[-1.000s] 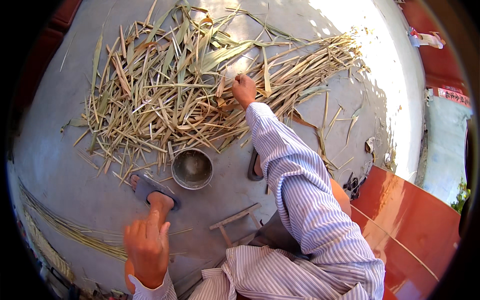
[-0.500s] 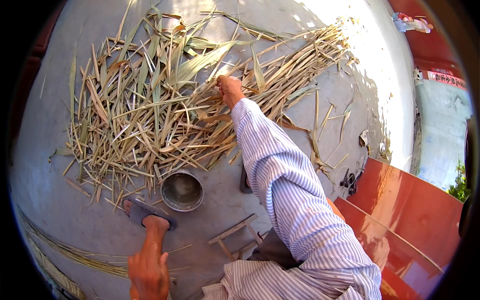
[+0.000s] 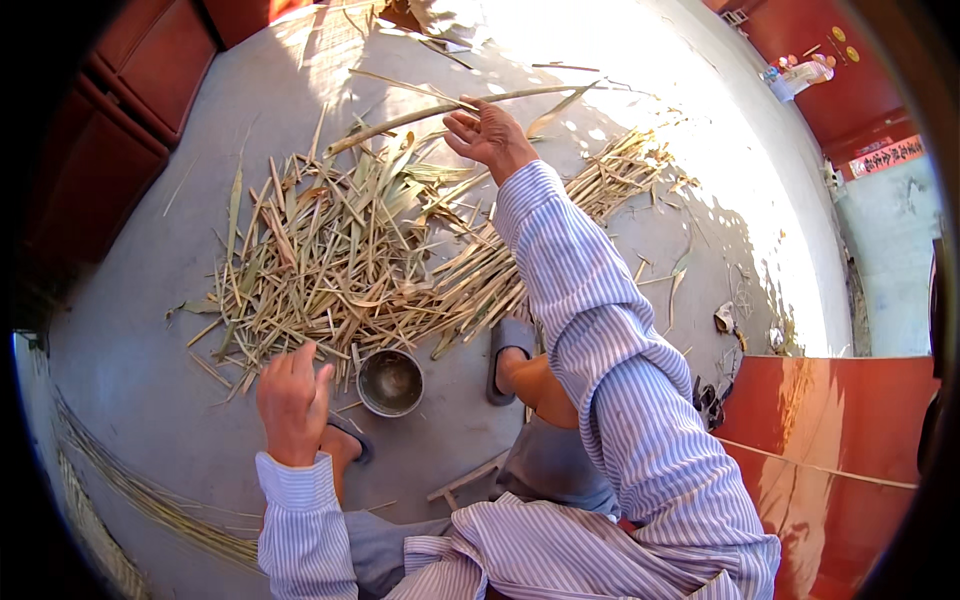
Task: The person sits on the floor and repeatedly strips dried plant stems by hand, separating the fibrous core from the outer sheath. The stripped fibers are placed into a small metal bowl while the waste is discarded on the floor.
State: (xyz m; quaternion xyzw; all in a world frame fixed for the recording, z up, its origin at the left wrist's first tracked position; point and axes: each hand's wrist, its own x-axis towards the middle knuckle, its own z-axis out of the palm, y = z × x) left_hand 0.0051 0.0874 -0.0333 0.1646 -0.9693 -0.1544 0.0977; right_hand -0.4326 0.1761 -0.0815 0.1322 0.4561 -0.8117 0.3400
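right hand (image 3: 490,135): at the far middle, above the heap. fingers bent and partly spread, a small gap between some of them; a long stalk (image 3: 392,124) is held across their tips. stalk: slim, gently bowed, tan-green, smooth-looking, thicker at the left end, tapering to the right. a second, thinner straw (image 3: 405,85) meets it at the hand, slanting in from the far left.

left hand (image 3: 292,405): near left, back of the hand up, fingers folded loosely inward. palm side hidden; cannot tell whether it holds anything.

heap (image 3: 320,250): on the floor, left of centre, beyond the left hand. dry, flat, ribbon-like leaves mixed with stiff straight stalks, straw-yellow to brown, some dull green; crossed at all angles. its right side runs into a more aligned sheaf (image 3: 610,175) pointing far right, partly in sunlight.

bowl (image 3: 390,383): round, grey, metallic-looking, dull inside, just beside the heap's near edge.

floor (image 3: 130,330): smooth grey, concrete-like. near left, thin pliant strips (image 3: 150,495) lie in a curved bunch. near right, a glossy red panel (image 3: 840,440).
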